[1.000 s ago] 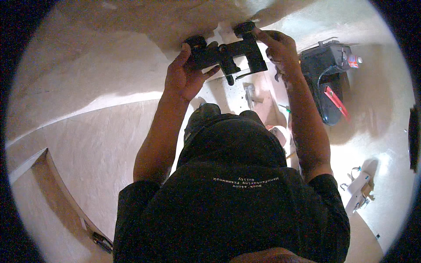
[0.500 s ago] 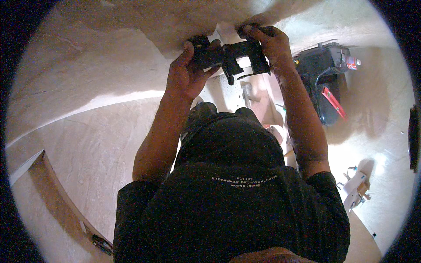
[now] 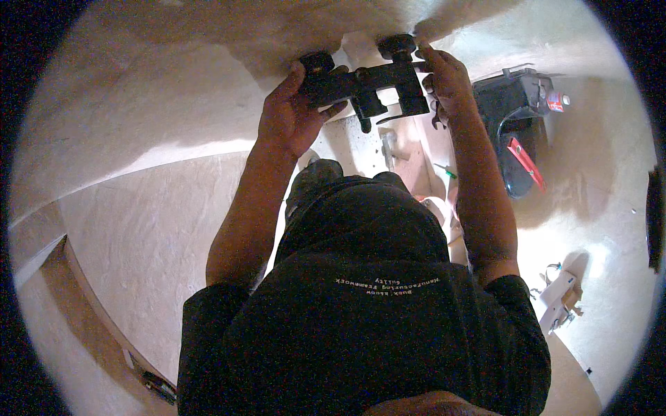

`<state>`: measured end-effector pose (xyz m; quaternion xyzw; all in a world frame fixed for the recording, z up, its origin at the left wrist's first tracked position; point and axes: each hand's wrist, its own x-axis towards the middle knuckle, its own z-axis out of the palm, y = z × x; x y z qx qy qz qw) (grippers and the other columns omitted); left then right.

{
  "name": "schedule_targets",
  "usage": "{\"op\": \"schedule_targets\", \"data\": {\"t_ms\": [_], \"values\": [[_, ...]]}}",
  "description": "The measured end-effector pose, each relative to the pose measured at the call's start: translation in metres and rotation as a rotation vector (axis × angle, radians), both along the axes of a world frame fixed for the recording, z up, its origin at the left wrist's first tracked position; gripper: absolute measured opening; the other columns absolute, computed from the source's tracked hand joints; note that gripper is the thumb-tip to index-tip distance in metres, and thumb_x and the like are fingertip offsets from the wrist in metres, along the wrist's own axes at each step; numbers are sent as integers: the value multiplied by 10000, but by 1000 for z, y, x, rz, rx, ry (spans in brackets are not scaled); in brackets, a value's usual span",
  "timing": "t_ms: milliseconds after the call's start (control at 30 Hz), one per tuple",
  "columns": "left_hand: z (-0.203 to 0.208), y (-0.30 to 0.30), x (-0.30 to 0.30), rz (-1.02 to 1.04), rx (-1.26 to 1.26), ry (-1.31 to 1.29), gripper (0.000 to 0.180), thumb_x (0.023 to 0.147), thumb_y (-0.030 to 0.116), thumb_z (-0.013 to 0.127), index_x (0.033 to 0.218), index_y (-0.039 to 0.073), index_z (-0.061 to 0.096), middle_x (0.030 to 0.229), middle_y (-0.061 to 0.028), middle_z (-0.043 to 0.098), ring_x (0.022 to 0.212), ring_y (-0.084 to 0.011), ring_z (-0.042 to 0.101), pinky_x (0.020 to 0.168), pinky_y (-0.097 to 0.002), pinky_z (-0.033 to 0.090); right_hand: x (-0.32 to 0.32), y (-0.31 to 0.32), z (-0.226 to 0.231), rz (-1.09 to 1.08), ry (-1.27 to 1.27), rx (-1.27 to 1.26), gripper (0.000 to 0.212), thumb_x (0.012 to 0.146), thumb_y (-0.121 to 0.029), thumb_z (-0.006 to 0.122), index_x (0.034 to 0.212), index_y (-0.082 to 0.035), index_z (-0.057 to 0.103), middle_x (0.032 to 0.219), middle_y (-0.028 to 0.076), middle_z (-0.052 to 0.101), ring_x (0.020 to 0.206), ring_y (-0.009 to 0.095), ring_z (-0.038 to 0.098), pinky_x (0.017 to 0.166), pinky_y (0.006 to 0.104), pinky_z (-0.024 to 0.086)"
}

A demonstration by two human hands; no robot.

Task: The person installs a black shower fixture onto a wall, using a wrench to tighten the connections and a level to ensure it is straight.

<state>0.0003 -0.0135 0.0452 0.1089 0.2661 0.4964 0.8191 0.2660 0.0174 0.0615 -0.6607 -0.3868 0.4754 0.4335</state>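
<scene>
A black mixer tap [image 3: 368,80] with two round wall flanges sits against the wall at the top middle. My left hand [image 3: 295,114] is wrapped round its left end, fingers under the body and thumb up by the left flange [image 3: 318,62]. Beside the right flange [image 3: 397,46], my right hand [image 3: 447,80] is closed, its fingertips close to the tap's right end. From below those fingers sticks the dark forked end of what looks like a spanner [image 3: 437,116]; the rest of it is hidden in the hand.
To the right stands an open black tool case [image 3: 510,104] with a red level [image 3: 526,163] and a bottle [image 3: 557,101]. A green-handled screwdriver [image 3: 447,170] lies below my right forearm. A white box with loose parts [image 3: 558,298] is at the lower right.
My right hand has come off the right flange and moved a little right and down, uncovering the flange. The forked tool end now shows below it. My left hand keeps its hold.
</scene>
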Motion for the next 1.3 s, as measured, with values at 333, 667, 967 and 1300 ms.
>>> {"op": "schedule_targets", "data": {"t_ms": [333, 667, 967, 1300], "values": [[-25, -50, -29, -319, 683, 896, 420, 988, 185, 531, 1365, 16, 453, 1331, -142, 594, 1247, -320, 538, 1075, -461, 403, 38, -67, -2, -97, -481, 195, 301, 1005, -266, 507, 1060, -11, 658, 622, 29, 582, 574, 134, 560, 529, 323, 447], [1, -75, -21, -718, 621, 1221, 294, 944, 281, 598, 918, -6, 656, 985, -132, 707, 956, -214, 647, 873, -337, 489, 9, -74, 3, -164, -64, -69, 184, 918, -200, 678, 993, -33, 700, 660, -56, 516, 508, 25, 372, 471, 212, 300], [28, -88, 43, -146, 82, 791, 250, 947, 206, 626, 1032, -30, 628, 916, -136, 717, 856, -201, 692, 794, -327, 540, 9, -58, 23, 203, 96, -52, 343, 858, -342, 739, 977, -21, 733, 661, -2, 601, 565, 76, 491, 511, 242, 380], [24, -84, 67, 5, 250, 871, 444, 959, 298, 615, 1219, -57, 555, 1044, -188, 708, 974, -282, 697, 846, -383, 556, 23, -41, 3, 316, 124, -47, 330, 856, -339, 732, 935, -19, 733, 686, 13, 624, 580, 88, 498, 541, 261, 390]]}}
